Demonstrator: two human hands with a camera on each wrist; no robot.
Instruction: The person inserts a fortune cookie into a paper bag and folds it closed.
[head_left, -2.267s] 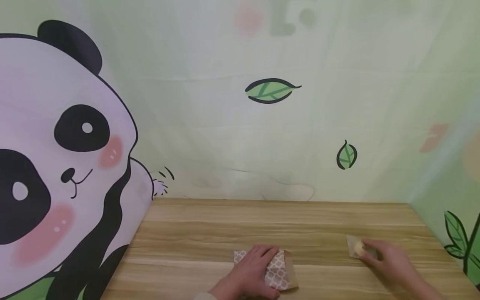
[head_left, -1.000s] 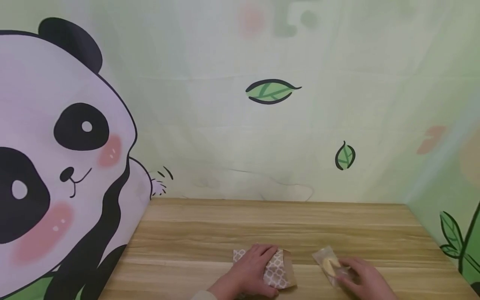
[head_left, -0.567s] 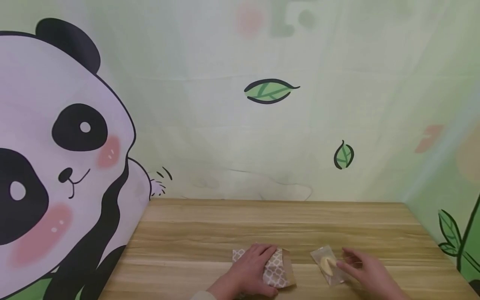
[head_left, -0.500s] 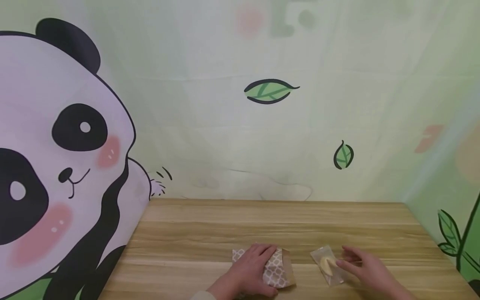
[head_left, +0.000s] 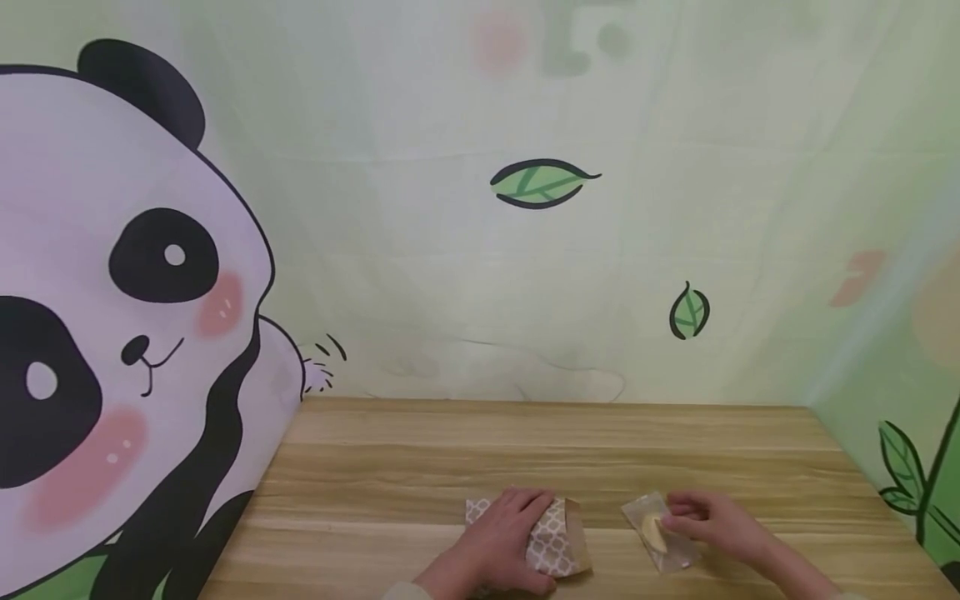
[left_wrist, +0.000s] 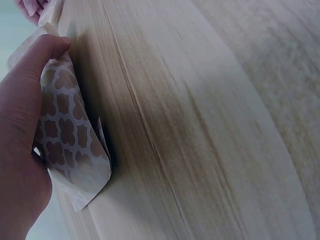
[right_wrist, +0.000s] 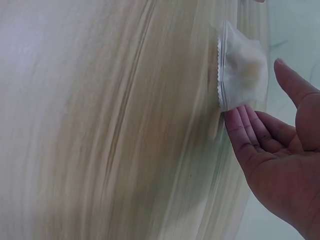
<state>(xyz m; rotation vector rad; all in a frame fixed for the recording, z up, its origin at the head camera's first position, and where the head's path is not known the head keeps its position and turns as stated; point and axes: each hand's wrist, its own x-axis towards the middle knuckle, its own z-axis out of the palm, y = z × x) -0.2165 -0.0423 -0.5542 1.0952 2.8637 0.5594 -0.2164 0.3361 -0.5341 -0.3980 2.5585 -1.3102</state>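
In the head view my left hand (head_left: 498,542) grips a brown paper bag (head_left: 553,542) with a white lattice pattern, at the table's near middle. The left wrist view shows the thumb curled over the bag (left_wrist: 65,127), which stands slightly puffed; the far fingers are hidden behind it. To its right lies a small clear plastic packet (head_left: 671,550) with a serrated edge and a pale yellow piece inside. My right hand (head_left: 712,521) is at the packet's right side. In the right wrist view its fingers are loosely extended, fingertips at the packet's (right_wrist: 242,70) lower edge, thumb apart.
Both hands work over a wood-grain table (head_left: 420,450). Behind it hangs a pale green backdrop (head_left: 420,275) printed with leaves and a large panda (head_left: 172,333) at the left.
My right hand has brought the packet leftward toward the bag, set it down and let go. It has since shifted slightly at the packet's side. My left hand has stayed on the bag.
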